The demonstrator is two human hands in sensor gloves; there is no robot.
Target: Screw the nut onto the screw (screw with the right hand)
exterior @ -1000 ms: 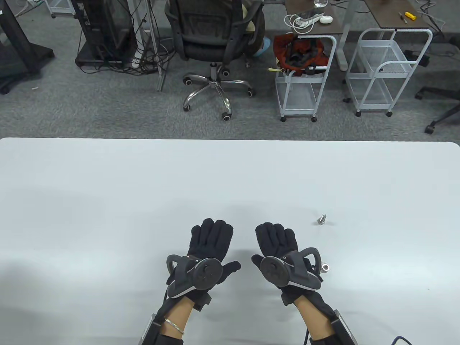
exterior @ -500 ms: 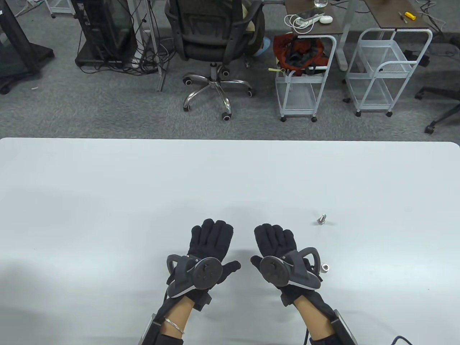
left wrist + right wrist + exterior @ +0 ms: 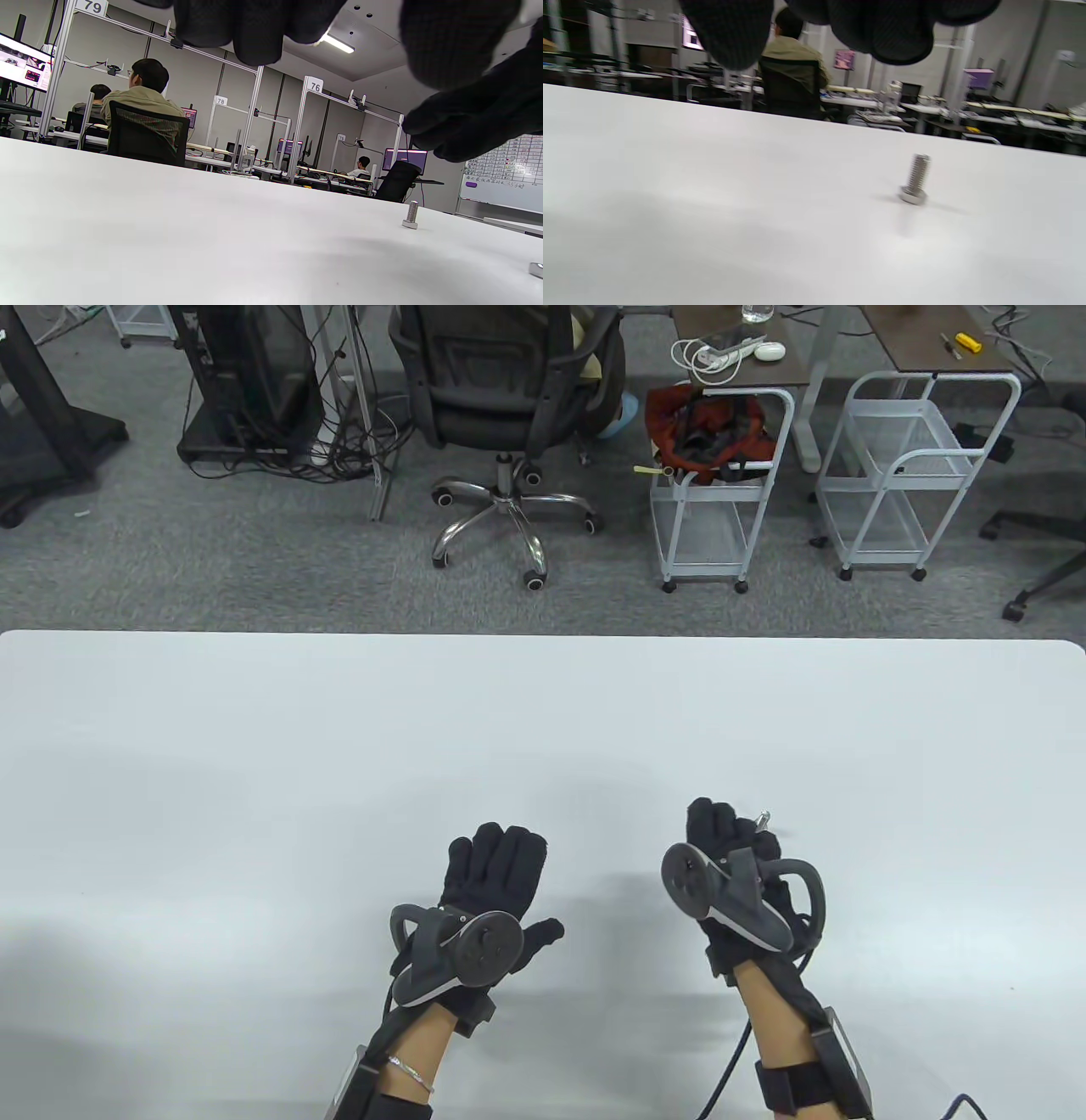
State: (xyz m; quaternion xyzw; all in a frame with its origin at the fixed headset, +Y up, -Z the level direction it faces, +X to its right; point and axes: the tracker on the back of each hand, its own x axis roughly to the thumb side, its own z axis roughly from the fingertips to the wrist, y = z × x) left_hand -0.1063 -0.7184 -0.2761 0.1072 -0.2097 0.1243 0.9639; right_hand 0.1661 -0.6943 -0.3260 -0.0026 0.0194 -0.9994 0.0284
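Observation:
A small steel screw point(image 3: 763, 819) stands on its head on the white table point(image 3: 254, 729). It shows in the right wrist view point(image 3: 915, 180) and in the left wrist view point(image 3: 410, 215). My right hand point(image 3: 728, 824) is raised, fingers loosely open and empty, just left of the screw and close to it. The nut is hidden under my right wrist in the table view. It shows only at the right edge of the left wrist view point(image 3: 536, 269), lying on the table. My left hand point(image 3: 499, 848) rests flat and open on the table, holding nothing.
Beyond the table's far edge, on the floor, stand an office chair point(image 3: 501, 398) and two white wire carts point(image 3: 721, 500). Nothing else lies on the table besides the screw and nut.
My right hand has lifted off the table and moved forward and to the right, up to the screw, and now covers the nut from above. The left hand has hardly moved.

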